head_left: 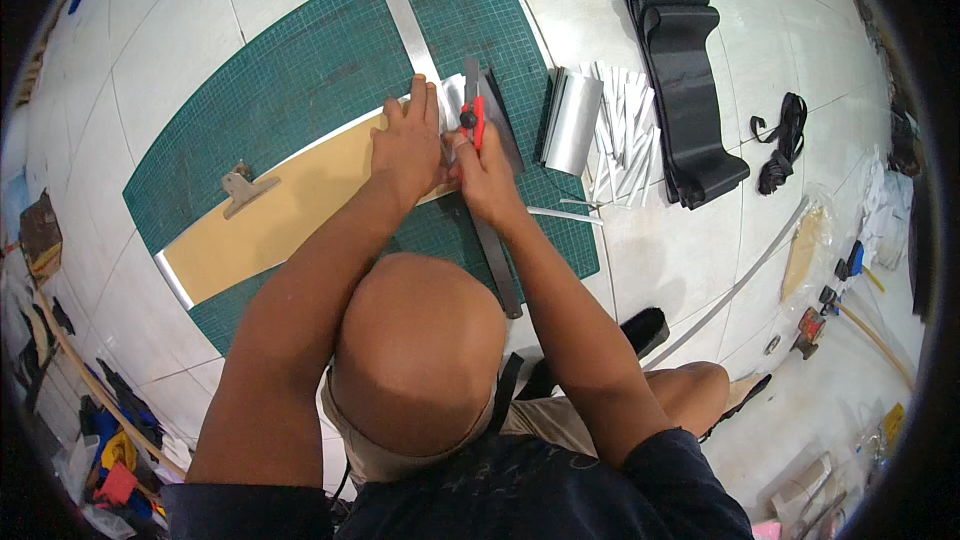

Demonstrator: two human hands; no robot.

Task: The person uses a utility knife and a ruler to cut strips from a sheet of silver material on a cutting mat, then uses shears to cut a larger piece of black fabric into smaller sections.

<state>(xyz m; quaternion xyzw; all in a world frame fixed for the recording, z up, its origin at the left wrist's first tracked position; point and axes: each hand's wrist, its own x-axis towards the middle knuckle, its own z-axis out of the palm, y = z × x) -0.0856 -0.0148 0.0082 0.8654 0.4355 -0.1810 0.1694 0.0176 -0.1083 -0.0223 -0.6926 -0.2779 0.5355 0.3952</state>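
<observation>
Red cutter [479, 112], black-knobbed, long tan board [280, 225], slanting across green mat [320, 60]

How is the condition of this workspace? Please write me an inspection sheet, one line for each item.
Surface: green cutting mat on white floor tiles.
Job's things: tan sheet with metal clip on it; dark metal strip.
Clutter: white strips, silver sheets, folded black material.
Hands: left hand, fingers extended, at the sheet's right end; right hand grips red tool.
Cables: bundled black cord, type unclear.
Surroundings: jumbled items lower left.
</observation>
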